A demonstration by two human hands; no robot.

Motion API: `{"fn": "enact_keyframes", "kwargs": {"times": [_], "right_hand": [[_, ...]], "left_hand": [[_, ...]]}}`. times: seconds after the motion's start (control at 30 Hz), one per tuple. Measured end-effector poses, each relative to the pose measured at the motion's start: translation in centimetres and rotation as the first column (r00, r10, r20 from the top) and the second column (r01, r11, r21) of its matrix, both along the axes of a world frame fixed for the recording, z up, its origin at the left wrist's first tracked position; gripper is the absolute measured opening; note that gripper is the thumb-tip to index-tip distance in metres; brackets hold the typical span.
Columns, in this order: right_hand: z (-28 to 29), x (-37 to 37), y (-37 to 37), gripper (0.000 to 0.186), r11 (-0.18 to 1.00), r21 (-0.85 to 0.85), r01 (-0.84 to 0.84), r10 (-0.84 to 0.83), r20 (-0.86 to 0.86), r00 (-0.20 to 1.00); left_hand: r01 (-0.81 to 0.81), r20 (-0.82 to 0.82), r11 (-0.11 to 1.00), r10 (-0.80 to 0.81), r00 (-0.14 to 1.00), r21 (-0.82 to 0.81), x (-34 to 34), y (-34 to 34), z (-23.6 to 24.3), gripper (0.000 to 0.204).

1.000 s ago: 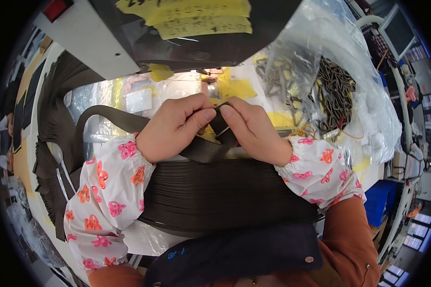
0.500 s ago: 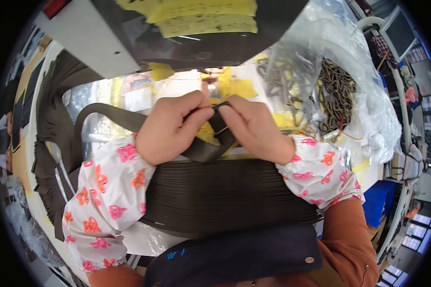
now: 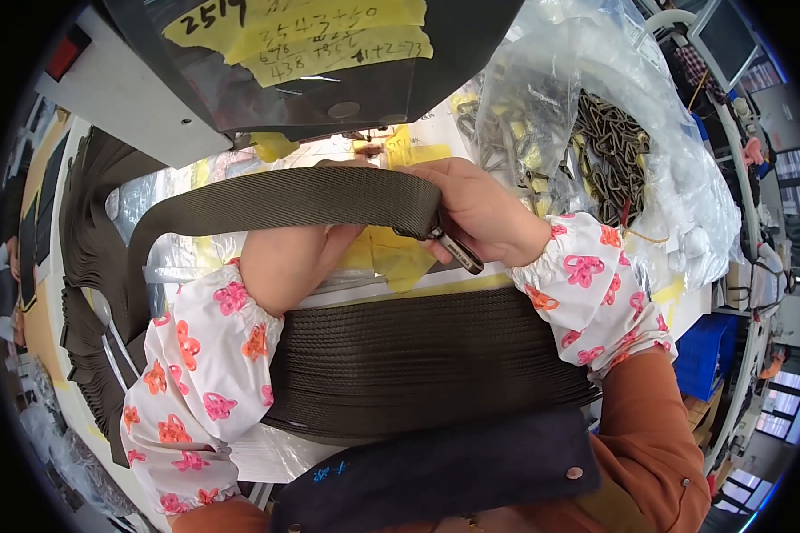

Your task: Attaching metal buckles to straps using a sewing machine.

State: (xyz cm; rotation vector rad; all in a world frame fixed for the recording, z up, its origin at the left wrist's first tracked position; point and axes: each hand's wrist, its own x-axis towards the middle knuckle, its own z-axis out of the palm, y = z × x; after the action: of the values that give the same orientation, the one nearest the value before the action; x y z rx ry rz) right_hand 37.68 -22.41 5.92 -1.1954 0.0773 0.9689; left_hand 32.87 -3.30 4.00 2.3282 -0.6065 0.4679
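Note:
A dark olive webbing strap (image 3: 284, 200) arches from the left across the middle and folds down at its right end. At that fold sits a metal buckle (image 3: 460, 252), a flat loop hanging tilted below the webbing. My right hand (image 3: 493, 211) grips the folded end beside the buckle, thumb and fingers closed on it. Behind the strap is my left hand (image 3: 283, 262), its fingers mostly covered by the webbing that it appears to grip. In front of me lies a thick stack of the same straps (image 3: 427, 364).
A dark sewing machine head (image 3: 329, 111) with yellow tape overhangs the work. On the right, a clear plastic bag (image 3: 698, 209) lies around a heap of metal loops (image 3: 612, 155). More straps (image 3: 98, 191) drape at the left. A blue bin (image 3: 707, 360) stands lower right.
The strap end has turned over, so its broad face and the buckle now show. My right hand has rotated with it; my left hand has slipped behind the strap. The view has shifted slightly.

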Motion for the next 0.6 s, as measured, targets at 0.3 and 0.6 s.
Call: {"fn": "enact_keyframes", "kwargs": {"times": [0.3, 0.6], "right_hand": [[-1.6, -0.1, -0.3, 0.032, 0.976, 0.208, 0.064, -0.102, 0.176, 0.979], [-2.8, 1.8, -1.2, 0.040, 0.899, -0.331, 0.285, 0.262, 0.931, 0.255]], "left_hand": [[-0.010, 0.135, 0.829, -0.079, 0.988, 0.560, 0.9, 2.0, -0.5, 0.015], [0.115, 0.069, 0.882, -0.164, 0.984, 0.457, 2.3, 1.5, -2.3, 0.038]]}}
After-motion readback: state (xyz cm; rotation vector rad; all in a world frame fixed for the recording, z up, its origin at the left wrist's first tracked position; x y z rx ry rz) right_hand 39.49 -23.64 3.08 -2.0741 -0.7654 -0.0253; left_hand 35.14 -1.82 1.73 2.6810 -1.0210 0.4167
